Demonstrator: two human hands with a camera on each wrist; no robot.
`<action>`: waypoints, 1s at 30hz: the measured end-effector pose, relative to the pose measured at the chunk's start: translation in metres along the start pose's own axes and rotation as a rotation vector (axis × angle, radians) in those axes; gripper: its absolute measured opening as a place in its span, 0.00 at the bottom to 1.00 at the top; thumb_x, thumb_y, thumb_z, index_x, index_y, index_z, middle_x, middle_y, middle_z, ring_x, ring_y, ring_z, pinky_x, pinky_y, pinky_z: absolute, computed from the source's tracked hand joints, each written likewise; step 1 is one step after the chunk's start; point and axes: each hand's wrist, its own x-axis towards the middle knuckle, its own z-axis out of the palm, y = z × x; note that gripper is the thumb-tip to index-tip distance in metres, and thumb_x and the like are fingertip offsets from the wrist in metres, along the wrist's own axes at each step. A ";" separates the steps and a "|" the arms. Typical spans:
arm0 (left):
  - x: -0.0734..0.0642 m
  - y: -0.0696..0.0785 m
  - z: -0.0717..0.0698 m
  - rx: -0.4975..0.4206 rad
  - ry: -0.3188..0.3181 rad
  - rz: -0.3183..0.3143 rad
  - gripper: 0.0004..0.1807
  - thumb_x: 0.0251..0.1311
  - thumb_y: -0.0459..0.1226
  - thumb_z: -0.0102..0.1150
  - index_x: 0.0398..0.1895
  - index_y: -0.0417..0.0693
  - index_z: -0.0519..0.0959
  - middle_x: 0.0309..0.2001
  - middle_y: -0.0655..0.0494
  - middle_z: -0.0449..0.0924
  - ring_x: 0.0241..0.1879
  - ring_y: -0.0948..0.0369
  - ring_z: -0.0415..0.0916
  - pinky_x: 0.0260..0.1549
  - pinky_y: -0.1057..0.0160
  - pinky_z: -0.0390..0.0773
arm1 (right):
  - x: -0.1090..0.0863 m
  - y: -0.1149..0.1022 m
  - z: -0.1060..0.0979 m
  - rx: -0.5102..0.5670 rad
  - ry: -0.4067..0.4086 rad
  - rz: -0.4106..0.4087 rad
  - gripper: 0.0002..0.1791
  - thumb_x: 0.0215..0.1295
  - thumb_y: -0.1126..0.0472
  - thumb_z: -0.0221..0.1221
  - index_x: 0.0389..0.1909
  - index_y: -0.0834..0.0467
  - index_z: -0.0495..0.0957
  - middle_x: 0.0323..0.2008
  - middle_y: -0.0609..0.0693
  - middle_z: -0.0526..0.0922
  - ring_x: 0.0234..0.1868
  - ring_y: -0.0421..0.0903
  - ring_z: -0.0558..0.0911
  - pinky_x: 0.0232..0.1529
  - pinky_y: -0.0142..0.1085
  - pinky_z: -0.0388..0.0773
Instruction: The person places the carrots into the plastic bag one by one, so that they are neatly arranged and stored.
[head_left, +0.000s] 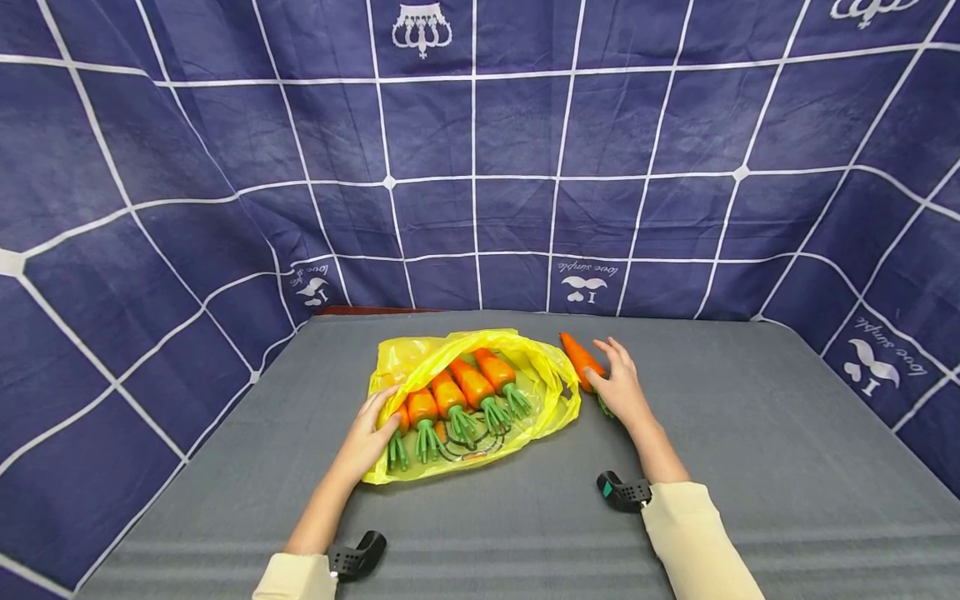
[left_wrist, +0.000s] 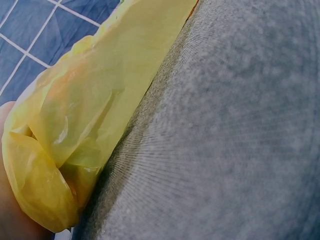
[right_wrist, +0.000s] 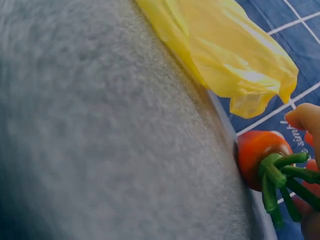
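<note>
A yellow plastic bag (head_left: pixel 480 454) lies on the grey table with its mouth spread open. Inside it, several toy carrots (head_left: pixel 472 385) rest side by side, green tops toward me. My left hand (head_left: pixel 367 433) grips the bag's left edge, thumb on the inner side; in the left wrist view the yellow film (left_wrist: pixel 100 110) covers most of that hand. One more carrot (head_left: pixel 577 357) lies outside, just right of the bag. Over its green end is my right hand (head_left: pixel 621 385), fingers spread apart. The right wrist view shows the carrot's green stalks (right_wrist: pixel 274 172) beside the fingers.
A grey cloth-covered table (head_left: pixel 495 533) spreads around the bag. Blue curtains (head_left: pixel 517 150) with white grid lines stand behind it and on both sides. Each wrist wears a black band, the left (head_left: pixel 358 557) and the right (head_left: pixel 624 492).
</note>
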 end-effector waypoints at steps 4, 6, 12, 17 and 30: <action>-0.001 -0.001 0.000 -0.003 -0.003 -0.004 0.24 0.62 0.36 0.49 0.62 0.46 0.64 0.64 0.41 0.58 0.65 0.44 0.53 0.61 0.39 0.54 | 0.000 0.005 0.004 0.002 -0.024 -0.014 0.34 0.61 0.56 0.53 0.68 0.58 0.54 0.70 0.63 0.44 0.69 0.65 0.48 0.62 0.62 0.51; -0.001 -0.002 0.000 -0.001 -0.005 -0.003 0.24 0.62 0.36 0.49 0.63 0.46 0.64 0.64 0.40 0.58 0.66 0.44 0.53 0.60 0.38 0.54 | -0.001 0.007 0.006 -0.001 -0.046 -0.019 0.35 0.62 0.56 0.53 0.68 0.57 0.52 0.70 0.63 0.43 0.68 0.65 0.48 0.63 0.61 0.51; -0.002 -0.002 0.000 -0.008 -0.005 -0.001 0.24 0.62 0.36 0.49 0.63 0.46 0.64 0.64 0.41 0.58 0.66 0.44 0.53 0.61 0.39 0.53 | -0.003 0.012 0.008 -0.003 -0.107 -0.016 0.34 0.62 0.55 0.52 0.68 0.57 0.54 0.70 0.63 0.44 0.68 0.65 0.50 0.63 0.60 0.51; -0.001 -0.002 0.000 -0.005 -0.007 0.001 0.24 0.63 0.37 0.49 0.63 0.46 0.63 0.64 0.41 0.58 0.66 0.44 0.53 0.60 0.38 0.53 | -0.002 0.012 0.009 0.014 -0.098 -0.010 0.32 0.62 0.56 0.52 0.66 0.59 0.57 0.69 0.64 0.50 0.68 0.63 0.52 0.65 0.57 0.51; 0.000 -0.002 -0.001 0.000 -0.012 -0.006 0.24 0.63 0.36 0.49 0.63 0.47 0.63 0.65 0.42 0.58 0.66 0.44 0.53 0.61 0.39 0.53 | -0.002 -0.004 -0.002 -0.048 -0.124 0.087 0.27 0.60 0.59 0.49 0.62 0.61 0.65 0.61 0.67 0.64 0.56 0.60 0.69 0.55 0.51 0.67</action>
